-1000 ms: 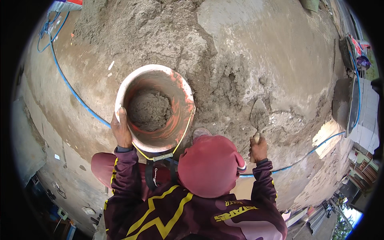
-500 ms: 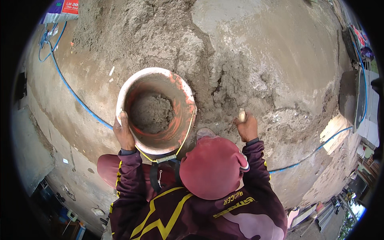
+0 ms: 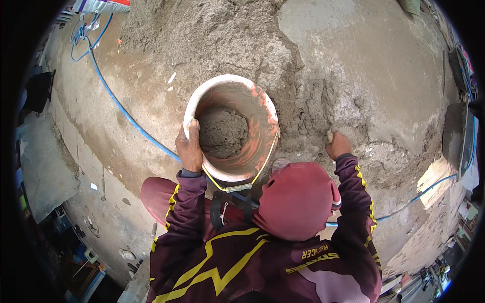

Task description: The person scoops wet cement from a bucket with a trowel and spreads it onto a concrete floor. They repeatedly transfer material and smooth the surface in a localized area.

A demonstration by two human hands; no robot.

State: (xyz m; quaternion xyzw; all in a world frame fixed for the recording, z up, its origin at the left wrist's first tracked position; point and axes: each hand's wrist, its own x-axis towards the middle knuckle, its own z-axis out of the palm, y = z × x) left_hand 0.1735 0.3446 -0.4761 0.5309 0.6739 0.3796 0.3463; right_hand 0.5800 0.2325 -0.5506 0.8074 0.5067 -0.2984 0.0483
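Note:
A white-rimmed bucket (image 3: 214, 82) with orange streaks inside stands tilted in front of me, its mouth facing up toward me. Grey wet mortar (image 3: 223, 132) lies in its bottom. My left hand (image 3: 190, 151) is closed on the left side of the rim, thumb over the edge. The yellow wire handle (image 3: 265, 169), with a pale grip, hangs down on my side. To the right of the bucket, my right hand (image 3: 337, 146) is closed low over the mortar on the ground around a pale-handled tool (image 3: 330, 136); the tool's working end cannot be made out.
Rough mortar (image 3: 227, 40) spreads over the ground ahead, with a smoother patch (image 3: 384, 65) at the right. A blue hose (image 3: 121, 107) runs from the far left behind the bucket and on to the right. My bent knee (image 3: 298, 202) is between my arms. A board (image 3: 434, 182) lies at the right.
The whole view has shifted, so the bucket, hose and ground all sit further right in it. My left hand still grips the rim; my right hand has turned and less of the pale handle shows.

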